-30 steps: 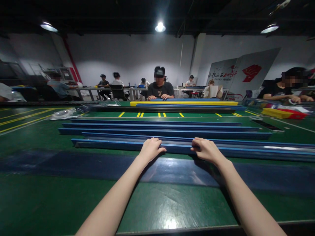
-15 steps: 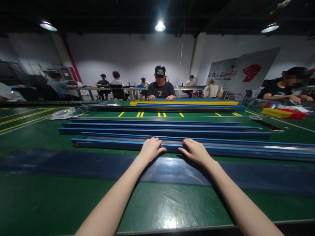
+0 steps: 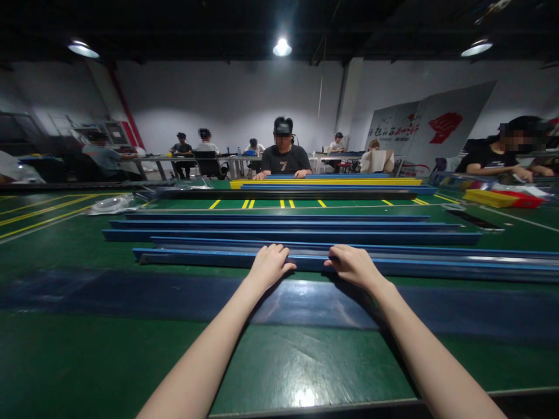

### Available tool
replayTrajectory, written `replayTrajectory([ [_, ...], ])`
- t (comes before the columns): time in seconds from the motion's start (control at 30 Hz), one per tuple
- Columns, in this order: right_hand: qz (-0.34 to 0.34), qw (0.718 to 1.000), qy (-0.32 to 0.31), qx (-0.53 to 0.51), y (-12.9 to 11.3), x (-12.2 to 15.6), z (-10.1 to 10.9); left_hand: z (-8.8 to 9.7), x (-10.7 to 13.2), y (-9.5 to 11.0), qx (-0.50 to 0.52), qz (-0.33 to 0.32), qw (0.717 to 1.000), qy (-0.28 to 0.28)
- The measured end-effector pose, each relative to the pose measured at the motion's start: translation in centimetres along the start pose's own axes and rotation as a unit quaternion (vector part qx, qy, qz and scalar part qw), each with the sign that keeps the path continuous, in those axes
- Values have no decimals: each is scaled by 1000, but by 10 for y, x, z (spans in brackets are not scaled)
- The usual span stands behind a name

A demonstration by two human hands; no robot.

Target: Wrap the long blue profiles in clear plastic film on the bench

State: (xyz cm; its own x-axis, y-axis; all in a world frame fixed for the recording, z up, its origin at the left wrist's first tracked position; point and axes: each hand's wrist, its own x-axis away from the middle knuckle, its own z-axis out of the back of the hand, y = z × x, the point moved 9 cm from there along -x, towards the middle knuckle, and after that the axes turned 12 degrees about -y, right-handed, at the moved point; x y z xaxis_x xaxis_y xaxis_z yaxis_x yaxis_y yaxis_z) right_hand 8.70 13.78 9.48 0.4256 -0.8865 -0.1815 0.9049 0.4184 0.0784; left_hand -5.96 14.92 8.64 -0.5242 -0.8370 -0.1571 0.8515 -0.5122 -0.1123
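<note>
Both my hands rest on the nearest long blue rail [image 3: 196, 257], which lies crosswise on the green table [image 3: 109, 349]. My left hand [image 3: 269, 265] curls its fingers over the rail's top edge and grips it. My right hand [image 3: 351, 265] grips the same rail a short way to the right, fingers bent over its far edge. A grey strip runs along the inside of this rail. Several more blue rails [image 3: 288, 235] lie parallel just behind it.
A dark blue band [image 3: 87, 294] crosses the table in front of the rails. A clear plastic bag [image 3: 111, 203] lies at the far left. A person [image 3: 285, 158] sits opposite with yellow and blue rails [image 3: 323, 183]. Another person [image 3: 502, 157] works at the right near red and yellow parts [image 3: 502, 199].
My right hand has slid left along the rail, closer to my left hand. The nearest rail has shifted slightly to the right. My left hand has stayed put.
</note>
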Motion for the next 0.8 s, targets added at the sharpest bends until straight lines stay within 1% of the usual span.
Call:
replayTrajectory([
  [0.13, -30, 999, -9, 3, 14, 6, 0, -2, 0, -1, -7, -3, 1000, 2],
  [0.27, -42, 999, -16, 4, 18, 8, 0, -3, 0, -1, -9, -8, 1000, 7],
  [0.6, -41, 998, -39, 12, 14, 7, -5, -4, 1, -1, 4, -9, 1000, 10],
  [0.7, -40, 998, -49, 22, 8, 5, -8, -4, 1, -1, 8, -8, 1000, 9],
  [0.8, -22, 998, -44, 27, -1, 2, -9, -3, 1, 0, 5, -8, 1000, 13],
])
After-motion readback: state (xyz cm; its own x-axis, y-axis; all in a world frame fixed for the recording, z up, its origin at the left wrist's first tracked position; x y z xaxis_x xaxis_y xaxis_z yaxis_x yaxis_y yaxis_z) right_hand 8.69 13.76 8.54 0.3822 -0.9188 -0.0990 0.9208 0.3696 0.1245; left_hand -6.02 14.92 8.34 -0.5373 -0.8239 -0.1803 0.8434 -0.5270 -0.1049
